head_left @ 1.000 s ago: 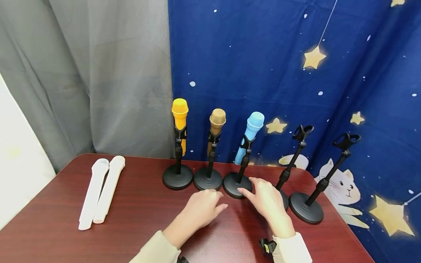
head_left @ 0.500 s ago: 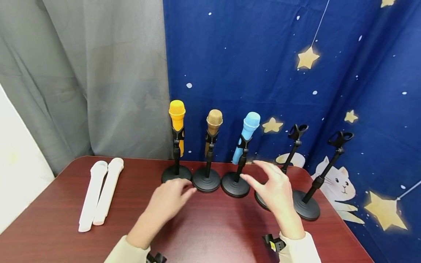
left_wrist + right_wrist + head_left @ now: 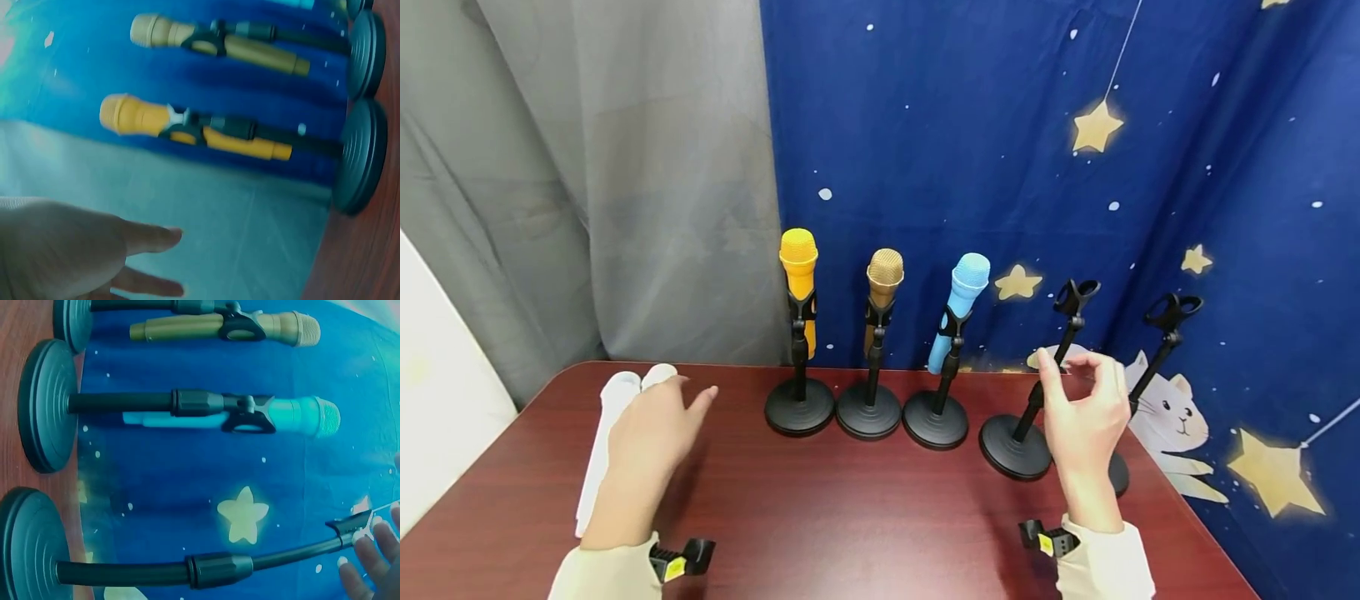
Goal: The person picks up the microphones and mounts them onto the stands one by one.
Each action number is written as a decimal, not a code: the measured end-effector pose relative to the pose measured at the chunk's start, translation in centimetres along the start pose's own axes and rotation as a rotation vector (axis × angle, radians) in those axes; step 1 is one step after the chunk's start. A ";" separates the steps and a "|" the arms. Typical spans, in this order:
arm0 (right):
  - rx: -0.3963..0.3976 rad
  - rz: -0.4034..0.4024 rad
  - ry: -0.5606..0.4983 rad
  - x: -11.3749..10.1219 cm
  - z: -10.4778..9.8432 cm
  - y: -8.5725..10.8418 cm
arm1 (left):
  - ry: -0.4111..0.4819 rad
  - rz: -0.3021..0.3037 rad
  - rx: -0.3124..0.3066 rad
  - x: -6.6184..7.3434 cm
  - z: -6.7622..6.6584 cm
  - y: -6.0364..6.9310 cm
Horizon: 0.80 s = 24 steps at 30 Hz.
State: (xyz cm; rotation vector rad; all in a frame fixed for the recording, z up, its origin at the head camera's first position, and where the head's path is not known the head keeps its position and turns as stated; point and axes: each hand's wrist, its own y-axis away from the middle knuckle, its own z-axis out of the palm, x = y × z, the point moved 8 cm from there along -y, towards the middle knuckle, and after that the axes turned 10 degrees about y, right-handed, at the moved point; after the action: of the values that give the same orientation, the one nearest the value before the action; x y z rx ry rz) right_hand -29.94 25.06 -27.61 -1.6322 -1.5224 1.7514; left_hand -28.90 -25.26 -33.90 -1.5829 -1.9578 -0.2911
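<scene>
Two white microphones (image 3: 601,446) lie side by side at the table's left, partly hidden under my left hand (image 3: 651,437). That hand hovers over them, thumb and fingers apart, holding nothing visible; in the left wrist view its fingers (image 3: 150,239) extend. A yellow microphone (image 3: 800,265), a gold microphone (image 3: 884,275) and a light blue microphone (image 3: 967,283) sit clipped on black stands. My right hand (image 3: 1086,421) is raised by the fourth stand (image 3: 1015,447), thumb and fingers curved apart. In the right wrist view its fingertips appear near that stand's bare clip (image 3: 353,525); contact cannot be told.
A fifth black stand (image 3: 1156,367) with a bare clip stands at the far right, its base partly behind my right hand. Behind the dark red table (image 3: 850,517) hang a grey curtain (image 3: 677,183) and a blue star-patterned curtain (image 3: 940,125).
My left hand has moved left from the middle stands to above the white microphones. My right hand has shifted right and up, from the blue microphone's stand base to the fourth stand.
</scene>
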 end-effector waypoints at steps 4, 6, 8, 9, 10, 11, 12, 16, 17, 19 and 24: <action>0.028 0.076 -0.014 1.1 -0.5 -0.4 | -0.020 -0.107 -0.023 -2.4 -0.3 -0.4; 0.025 0.112 -0.013 1.7 -0.6 -0.5 | -0.025 -0.154 -0.033 -3.3 -0.2 -0.5; 0.003 0.146 -0.006 2.2 -0.4 -0.6 | -0.021 -0.182 -0.025 -3.9 0.0 -0.8; -0.013 0.166 0.002 2.5 -0.3 -0.6 | -0.019 -0.194 -0.020 -4.1 0.1 -0.9; -0.036 0.184 0.012 2.8 -0.1 -0.6 | -0.017 -0.203 -0.017 -4.4 0.2 -1.0; -0.061 0.201 0.021 3.0 0.1 -0.6 | -0.017 -0.213 -0.016 -4.6 0.3 -1.1; -0.086 0.218 0.026 3.3 0.3 -0.5 | -0.017 -0.223 -0.019 -4.9 0.5 -1.2; -0.179 0.270 0.037 4.1 1.1 -0.3 | -0.025 -0.252 -0.047 -6.0 1.3 -1.4; -0.200 0.277 0.035 4.3 1.2 -0.2 | -0.025 -0.259 -0.053 -6.3 1.4 -1.4; -0.238 0.291 0.034 4.6 1.6 0.0 | -0.023 -0.269 -0.057 -6.7 1.7 -1.4; -0.305 0.316 0.031 5.1 2.4 0.3 | -0.024 -0.265 -0.041 -7.4 2.2 -1.7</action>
State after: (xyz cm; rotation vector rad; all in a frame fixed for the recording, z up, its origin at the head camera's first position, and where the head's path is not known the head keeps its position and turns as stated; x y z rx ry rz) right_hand -33.47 27.83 -31.05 -2.1412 -1.6559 1.6928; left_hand -30.34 -30.57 -39.58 -1.3549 -2.1950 -0.4224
